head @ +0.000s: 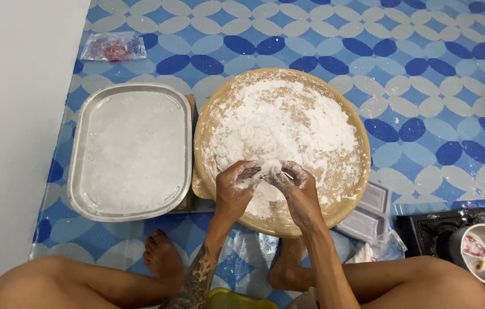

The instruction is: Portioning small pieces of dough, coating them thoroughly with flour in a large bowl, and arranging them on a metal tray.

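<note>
Both hands, left hand (235,184) and right hand (295,184), pinched together on small dough lump (270,167) over near edge of round floured tray (350,197).

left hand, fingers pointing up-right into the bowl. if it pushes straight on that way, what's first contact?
Probably the small lump of white dough pinched between the left hand and right hand. Past that lies the floury heap in the round tan bowl. Depth is unclear from above.
</note>
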